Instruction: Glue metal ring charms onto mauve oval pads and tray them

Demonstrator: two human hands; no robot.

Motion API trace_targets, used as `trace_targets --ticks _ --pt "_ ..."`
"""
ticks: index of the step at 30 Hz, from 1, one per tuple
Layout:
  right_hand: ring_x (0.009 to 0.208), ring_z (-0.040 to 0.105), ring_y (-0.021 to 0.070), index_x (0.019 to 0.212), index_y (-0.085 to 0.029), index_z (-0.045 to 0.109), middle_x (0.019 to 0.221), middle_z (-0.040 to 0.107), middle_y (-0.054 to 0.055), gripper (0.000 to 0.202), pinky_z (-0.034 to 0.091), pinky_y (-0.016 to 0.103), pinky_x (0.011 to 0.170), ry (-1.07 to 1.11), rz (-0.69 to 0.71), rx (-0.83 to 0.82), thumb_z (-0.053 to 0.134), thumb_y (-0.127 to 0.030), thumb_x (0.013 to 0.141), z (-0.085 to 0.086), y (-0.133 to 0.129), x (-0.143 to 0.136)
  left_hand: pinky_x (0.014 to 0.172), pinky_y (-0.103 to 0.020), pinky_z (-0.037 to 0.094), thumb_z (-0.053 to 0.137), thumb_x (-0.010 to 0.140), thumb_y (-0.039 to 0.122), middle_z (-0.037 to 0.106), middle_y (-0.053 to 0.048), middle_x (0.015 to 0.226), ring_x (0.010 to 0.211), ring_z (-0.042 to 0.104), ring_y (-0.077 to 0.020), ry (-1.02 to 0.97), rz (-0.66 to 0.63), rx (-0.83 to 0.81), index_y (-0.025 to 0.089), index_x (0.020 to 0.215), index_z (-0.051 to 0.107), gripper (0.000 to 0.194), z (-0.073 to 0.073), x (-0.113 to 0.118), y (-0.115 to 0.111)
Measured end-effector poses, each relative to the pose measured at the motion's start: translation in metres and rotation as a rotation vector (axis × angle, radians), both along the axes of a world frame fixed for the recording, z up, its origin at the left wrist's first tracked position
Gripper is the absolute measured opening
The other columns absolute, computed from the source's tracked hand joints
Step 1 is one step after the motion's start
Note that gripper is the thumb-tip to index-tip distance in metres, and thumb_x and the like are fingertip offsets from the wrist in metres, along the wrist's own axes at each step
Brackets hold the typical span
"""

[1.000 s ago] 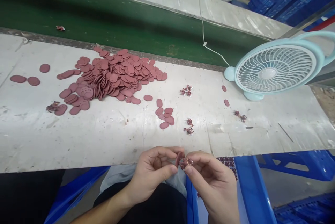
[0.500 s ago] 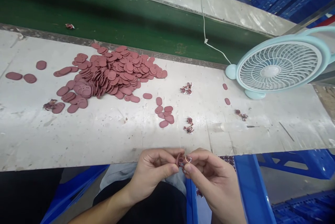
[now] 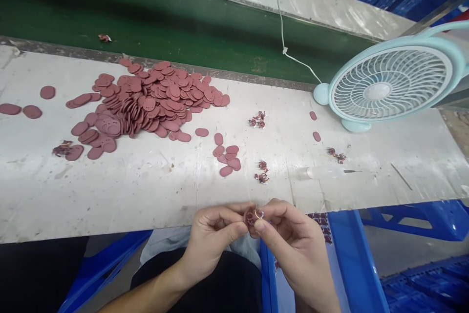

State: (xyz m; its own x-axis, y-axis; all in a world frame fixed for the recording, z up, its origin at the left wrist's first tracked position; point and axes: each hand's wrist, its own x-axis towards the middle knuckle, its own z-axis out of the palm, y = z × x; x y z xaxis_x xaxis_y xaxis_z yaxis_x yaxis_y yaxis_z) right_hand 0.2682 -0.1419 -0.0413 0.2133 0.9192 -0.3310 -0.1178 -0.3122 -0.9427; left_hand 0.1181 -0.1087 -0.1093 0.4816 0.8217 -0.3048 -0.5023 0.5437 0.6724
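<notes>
Just past the table's front edge, my left hand (image 3: 214, 235) pinches a reddish-brown oval disc (image 3: 248, 213) between thumb and fingertips. My right hand (image 3: 293, 239) is closed on a small dark-red figure (image 3: 258, 214) with white and orange bits. Disc and figure meet between the fingertips; whether they are joined I cannot tell. On the white table (image 3: 154, 205) lies a large heap of similar discs (image 3: 161, 95), with a smaller cluster of discs (image 3: 229, 156) nearer my hands. Small figures (image 3: 261, 172) lie to the right of that cluster, and more figures (image 3: 257, 119) farther back.
At the right stands a pale blue fan (image 3: 377, 91), its white cord (image 3: 282, 30) crossing the green strip (image 3: 220, 25). A translucent bottle with a thin dark tip (image 3: 324, 172) lies in front of it. Below my right hand, a blue crate (image 3: 357, 264) holds rows of dark-red pieces.
My hands have turned the disc slightly, so more of its face shows beside the figure. The camera view has shifted a little. Both hands keep their pinch.
</notes>
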Motion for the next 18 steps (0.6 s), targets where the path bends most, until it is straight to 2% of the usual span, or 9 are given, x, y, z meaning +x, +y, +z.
trace_targets --ticks 8,12,13,15,18 --pt "0.074 0.070 0.0119 0.094 -0.023 0.072 0.085 0.075 0.002 0.007 0.059 0.021 0.070 0.121 -0.052 0.026 0.076 -0.026 0.088 -0.009 0.002 0.001 0.095 -0.030 0.056 0.078 0.082 0.017 0.080 -0.005 0.106 0.105 0.073 -0.0211 0.083 0.028 0.027 0.023 0.080 0.079 0.007 0.002 0.007 0.002" --pt "0.078 0.071 0.0139 0.101 -0.023 0.073 0.093 0.074 0.003 0.012 0.061 0.023 0.070 0.192 -0.148 0.030 0.074 -0.027 0.090 -0.023 -0.010 0.005 0.094 -0.034 0.058 0.077 0.083 0.021 0.076 -0.006 0.119 0.107 0.072 -0.0230 0.154 0.004 0.103 0.025 0.086 0.079 0.006 0.010 0.011 0.005" --pt "0.078 0.072 0.0147 0.101 -0.023 0.073 0.092 0.074 0.003 0.012 0.062 0.024 0.069 0.218 -0.195 0.028 0.074 -0.027 0.089 -0.027 -0.015 0.009 0.095 -0.036 0.058 0.077 0.083 0.023 0.074 -0.006 0.125 0.109 0.071 -0.0242 0.197 -0.020 0.163 0.026 0.091 0.079 0.008 0.011 0.009 0.009" --pt "0.077 0.073 0.0157 0.098 -0.023 0.074 0.090 0.075 0.004 0.013 0.063 0.025 0.067 0.254 -0.318 0.016 0.077 -0.029 0.087 -0.035 -0.028 0.023 0.101 -0.040 0.055 0.076 0.084 0.026 0.068 -0.007 0.133 0.116 0.068 -0.0267 0.391 -0.062 0.385 0.027 0.100 0.078 0.016 0.010 0.004 0.022" --pt "0.070 0.072 0.0142 0.094 -0.022 0.075 0.088 0.075 0.003 0.018 0.063 0.023 0.063 0.217 -0.545 -0.008 0.083 -0.029 0.080 -0.048 -0.054 0.056 0.108 -0.045 0.046 0.072 0.087 0.028 0.067 -0.009 0.131 0.121 0.062 -0.0296 0.919 -0.053 0.851 0.026 0.110 0.076 0.024 0.002 -0.006 0.050"
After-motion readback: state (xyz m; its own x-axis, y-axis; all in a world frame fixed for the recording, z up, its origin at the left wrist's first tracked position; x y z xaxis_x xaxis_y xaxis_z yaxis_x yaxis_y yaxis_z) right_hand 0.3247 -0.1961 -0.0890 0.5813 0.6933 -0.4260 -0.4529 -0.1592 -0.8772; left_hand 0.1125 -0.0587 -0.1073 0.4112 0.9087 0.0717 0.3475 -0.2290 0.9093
